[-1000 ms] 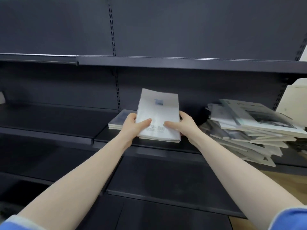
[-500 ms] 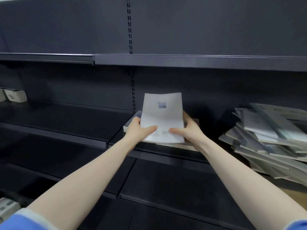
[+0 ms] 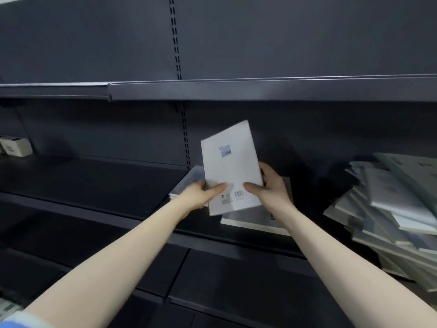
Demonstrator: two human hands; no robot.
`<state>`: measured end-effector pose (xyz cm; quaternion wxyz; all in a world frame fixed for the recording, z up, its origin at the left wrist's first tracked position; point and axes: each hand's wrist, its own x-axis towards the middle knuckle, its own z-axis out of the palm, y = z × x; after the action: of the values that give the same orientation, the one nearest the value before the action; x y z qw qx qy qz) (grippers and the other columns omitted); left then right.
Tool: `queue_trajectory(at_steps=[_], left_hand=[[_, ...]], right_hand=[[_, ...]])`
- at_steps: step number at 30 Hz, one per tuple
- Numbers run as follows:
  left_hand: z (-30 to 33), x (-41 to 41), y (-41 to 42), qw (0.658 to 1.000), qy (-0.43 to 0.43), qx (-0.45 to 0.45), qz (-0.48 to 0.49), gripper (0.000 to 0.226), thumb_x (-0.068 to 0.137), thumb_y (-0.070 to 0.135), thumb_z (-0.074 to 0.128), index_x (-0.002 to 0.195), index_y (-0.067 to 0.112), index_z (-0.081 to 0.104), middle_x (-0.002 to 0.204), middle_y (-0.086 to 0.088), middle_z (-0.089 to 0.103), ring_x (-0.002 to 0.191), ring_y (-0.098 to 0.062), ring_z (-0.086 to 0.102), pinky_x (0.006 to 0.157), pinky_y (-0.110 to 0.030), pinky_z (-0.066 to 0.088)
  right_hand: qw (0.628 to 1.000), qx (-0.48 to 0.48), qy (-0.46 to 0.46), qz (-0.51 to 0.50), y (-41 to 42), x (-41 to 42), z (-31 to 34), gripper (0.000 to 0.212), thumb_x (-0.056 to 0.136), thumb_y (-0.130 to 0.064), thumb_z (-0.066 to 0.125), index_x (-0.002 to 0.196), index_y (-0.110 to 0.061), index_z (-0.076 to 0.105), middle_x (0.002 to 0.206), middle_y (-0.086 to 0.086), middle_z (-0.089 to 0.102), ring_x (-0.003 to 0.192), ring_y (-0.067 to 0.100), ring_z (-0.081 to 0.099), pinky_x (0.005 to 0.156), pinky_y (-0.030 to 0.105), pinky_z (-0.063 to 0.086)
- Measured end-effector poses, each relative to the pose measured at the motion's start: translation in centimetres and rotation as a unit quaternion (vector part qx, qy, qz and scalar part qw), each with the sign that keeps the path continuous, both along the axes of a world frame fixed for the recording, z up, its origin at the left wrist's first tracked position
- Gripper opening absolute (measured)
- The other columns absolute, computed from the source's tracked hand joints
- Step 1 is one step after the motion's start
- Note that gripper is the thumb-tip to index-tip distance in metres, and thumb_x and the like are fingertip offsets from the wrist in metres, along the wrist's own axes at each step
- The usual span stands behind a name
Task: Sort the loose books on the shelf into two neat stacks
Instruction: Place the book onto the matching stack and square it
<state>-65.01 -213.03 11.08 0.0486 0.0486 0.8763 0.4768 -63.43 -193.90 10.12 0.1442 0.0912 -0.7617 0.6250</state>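
Note:
I hold a white book [image 3: 230, 171] with a small blue picture and a barcode, tilted up above the middle shelf [image 3: 94, 183]. My left hand [image 3: 202, 194] grips its lower left edge, thumb on the cover. My right hand [image 3: 269, 185] grips its lower right edge, thumb on the cover too. Beneath the book lie two low stacks: a greyish one [image 3: 186, 183] behind my left hand and a white-edged one [image 3: 255, 221] under my right wrist. A messy pile of loose books [image 3: 387, 204] slumps at the right end of the shelf.
A dark metal shelf board [image 3: 236, 89] runs overhead, close above the raised book. A slotted upright [image 3: 185, 138] stands behind the book. A small white box [image 3: 15, 146] sits at the far left of the shelf. Lower shelves [image 3: 236, 280] jut out below my forearms.
The white book has been lifted and tipped more upright, its top leaning right. Both hands kept their grip. The camera turned left, so the messy pile slid toward the right edge.

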Motion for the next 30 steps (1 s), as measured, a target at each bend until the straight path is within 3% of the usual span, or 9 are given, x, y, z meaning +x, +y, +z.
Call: queue_trajectory(at_steps=[4, 7, 9, 12, 17, 19, 21, 25, 30], left_hand=[[2.6, -0.5, 0.7, 0.997, 0.052, 0.061, 0.005, 0.053, 0.086, 0.053, 0.057, 0.124, 0.019, 0.043, 0.117, 0.009, 0.057, 0.101, -0.010, 0.052, 0.083, -0.024, 0.039], [4.3, -1.3, 0.9, 0.992, 0.053, 0.117, 0.002, 0.083, 0.082, 0.057, 0.058, 0.148, 0.022, 0.020, 0.132, -0.001, 0.049, 0.110, -0.020, 0.055, 0.093, -0.034, 0.048], [4.7, -1.9, 0.7, 0.989, 0.038, 0.145, -0.012, 0.094, 0.079, 0.060, 0.061, 0.150, 0.034, 0.005, 0.145, 0.000, 0.037, 0.116, -0.024, 0.054, 0.095, -0.044, 0.050], [4.9, -2.5, -0.1, 0.980, 0.030, 0.198, -0.020, 0.101, 0.077, 0.053, 0.068, 0.147, 0.046, -0.004, 0.149, 0.002, 0.031, 0.106, -0.025, 0.063, 0.089, -0.045, 0.054], [4.3, -3.7, -1.6, 0.964, 0.020, 0.263, -0.020, 0.106, 0.076, 0.033, 0.077, 0.146, 0.051, 0.000, 0.130, 0.004, 0.039, 0.096, -0.027, 0.069, 0.086, -0.044, 0.056], [3.9, -4.2, -2.2, 0.959, 0.014, 0.283, -0.027, 0.105, 0.077, 0.026, 0.078, 0.146, 0.051, 0.003, 0.122, 0.004, 0.050, 0.093, -0.028, 0.070, 0.085, -0.043, 0.057], [3.4, -4.5, -2.8, 0.951, 0.006, 0.309, -0.032, 0.100, 0.079, 0.018, 0.076, 0.146, 0.050, 0.009, 0.114, -0.007, 0.064, 0.090, -0.029, 0.071, 0.084, -0.042, 0.057], [2.8, -4.9, -3.6, 0.934, 0.019, 0.356, -0.009, 0.082, 0.084, -0.001, 0.063, 0.147, 0.035, 0.025, 0.101, -0.014, 0.069, 0.084, -0.032, 0.072, 0.074, -0.043, 0.059], [2.5, -5.4, -5.0, 0.922, 0.029, 0.383, 0.036, 0.064, 0.085, -0.008, 0.051, 0.137, 0.029, 0.043, 0.114, -0.017, 0.063, 0.094, -0.031, 0.068, 0.073, -0.042, 0.060]], right_hand=[[0.993, 0.106, 0.015, -0.048, -1.1, -0.3, 0.0, 0.049, 0.087, -0.010, 0.063, 0.131, -0.026, 0.049, 0.117, -0.008, 0.063, 0.108, 0.013, 0.060, 0.090, 0.034, 0.051], [0.983, 0.167, 0.032, -0.067, -2.1, -0.2, 0.2, 0.049, 0.090, -0.014, 0.059, 0.133, -0.032, 0.046, 0.115, -0.008, 0.063, 0.101, 0.012, 0.058, 0.081, 0.029, 0.048], [0.972, 0.221, 0.048, -0.065, -2.8, -0.1, 0.3, 0.049, 0.090, -0.015, 0.057, 0.135, -0.032, 0.044, 0.115, -0.005, 0.064, 0.100, 0.015, 0.059, 0.078, 0.027, 0.046], [0.948, 0.298, 0.088, -0.067, -3.9, -0.2, 0.4, 0.054, 0.090, -0.016, 0.054, 0.139, -0.035, 0.041, 0.115, -0.001, 0.066, 0.100, 0.022, 0.062, 0.081, 0.035, 0.051], [0.922, 0.350, 0.146, -0.085, -5.4, -1.2, -0.4, 0.060, 0.089, -0.015, 0.054, 0.143, -0.035, 0.037, 0.100, 0.005, 0.069, 0.085, 0.028, 0.065, 0.073, 0.038, 0.051], [0.920, 0.349, 0.153, -0.089, -5.9, -1.6, -0.9, 0.060, 0.088, -0.013, 0.055, 0.143, -0.034, 0.039, 0.097, 0.007, 0.070, 0.082, 0.029, 0.065, 0.071, 0.036, 0.051], [0.923, 0.344, 0.146, -0.089, -6.5, -2.0, -1.3, 0.060, 0.089, -0.012, 0.056, 0.142, -0.034, 0.039, 0.103, 0.006, 0.069, 0.088, 0.028, 0.065, 0.074, 0.035, 0.049], [0.922, 0.348, 0.139, -0.092, -8.0, -2.4, -1.5, 0.062, 0.090, -0.015, 0.057, 0.142, -0.040, 0.035, 0.115, 0.004, 0.064, 0.100, 0.025, 0.062, 0.080, 0.031, 0.046], [0.928, 0.365, 0.067, -0.032, -8.8, -3.1, -1.4, 0.066, 0.086, -0.043, 0.063, 0.143, -0.048, 0.030, 0.122, -0.009, 0.046, 0.114, 0.014, 0.050, 0.086, 0.024, 0.039]])
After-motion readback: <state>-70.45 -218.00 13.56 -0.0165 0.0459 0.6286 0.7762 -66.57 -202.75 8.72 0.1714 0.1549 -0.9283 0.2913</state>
